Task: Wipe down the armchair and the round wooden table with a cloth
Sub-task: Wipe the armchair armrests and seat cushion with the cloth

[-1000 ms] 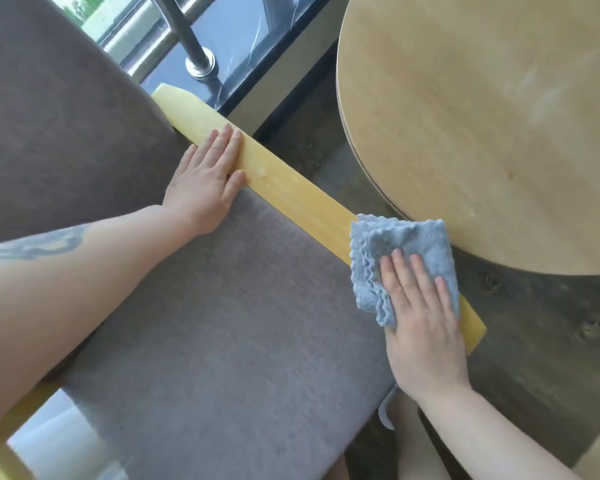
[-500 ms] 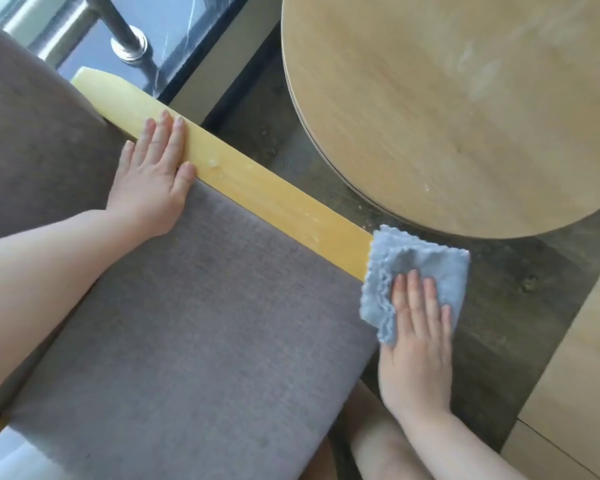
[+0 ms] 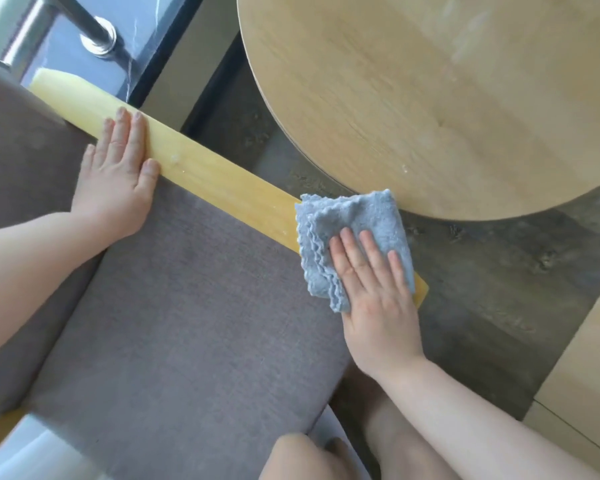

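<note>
The folded blue cloth (image 3: 352,237) is pressed flat onto the near end of the yellow wooden armrest (image 3: 222,181) by the right hand (image 3: 374,289), its fingers (image 3: 368,247) laid straight and released on top of the fabric rather than clenched round it. Further along the same armrest the left hand (image 3: 118,178) is rested palm down, fingers straight too, nothing grasped, with its heel on the grey seat cushion (image 3: 174,323) of the armchair. The round wooden bench (image 3: 447,98) is seen just beyond the cloth, to the far right, its rim almost over the cloth's far corner; whether they touch cannot be told. Risk is judged to lie mostly in the grip: with the cloth only pushed down, not held, a quick stroke could leave it bunched or sliding off the armrest's end onto the dark floor (image 3: 499,278), since part of it already overhangs the edge. Pale specks are visible on the armrest between the two hands, and these could be missed if the stroke is kept short, or simply swept onto the cushion. A wide sweep could also knock the knuckles against the bench rim. The bench top shows faint smears, so that part of the job is judged not yet done.
</note>
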Motion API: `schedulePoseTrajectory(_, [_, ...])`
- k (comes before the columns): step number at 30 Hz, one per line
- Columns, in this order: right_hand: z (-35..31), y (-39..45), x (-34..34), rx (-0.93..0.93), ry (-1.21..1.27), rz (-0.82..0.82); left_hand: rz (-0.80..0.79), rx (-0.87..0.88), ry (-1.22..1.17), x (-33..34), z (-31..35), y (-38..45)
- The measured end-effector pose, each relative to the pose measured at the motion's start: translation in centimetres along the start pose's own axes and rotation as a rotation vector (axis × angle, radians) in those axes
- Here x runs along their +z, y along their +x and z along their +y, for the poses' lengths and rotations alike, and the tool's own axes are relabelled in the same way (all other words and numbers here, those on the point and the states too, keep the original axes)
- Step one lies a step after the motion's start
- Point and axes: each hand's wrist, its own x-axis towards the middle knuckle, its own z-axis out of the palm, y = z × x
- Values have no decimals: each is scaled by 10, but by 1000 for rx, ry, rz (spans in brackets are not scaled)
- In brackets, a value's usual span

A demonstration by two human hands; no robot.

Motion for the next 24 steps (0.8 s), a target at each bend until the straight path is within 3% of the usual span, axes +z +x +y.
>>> schedulePoseTrajectory(2, [10, 5, -2, 18, 21, 13, -27, -4, 17, -3, 1, 0])
schedulePoseTrajectory(6, [3, -24, -3, 247, 57, 35, -83, -12, 42, -12, 4, 0])
schedulePoseTrajectory(11, [-12, -9, 5, -89, 20, -7, -71, -23, 35, -13, 12, -5])
schedulePoseTrajectory(12, [-6, -10, 5, -40, 24, 4, -56, -26, 24, -12, 12, -7])
schedulePoseTrajectory(16, [-12, -41, 7, 466, 147, 166, 15, 9, -11, -3, 8, -7])
schedulePoseTrajectory(18, [-42, -34, 17, 492, 136, 177, 11, 23, -9, -2, 5, -5])
schedulePoseTrajectory(21, [-48, -2, 20, 355, 110, 157, 33, 49, -28, -3, 4, -4])
schedulePoseTrajectory(24, [-19, -5, 12, 615, 148, 213, 58, 50, -66, -2, 8, -8])
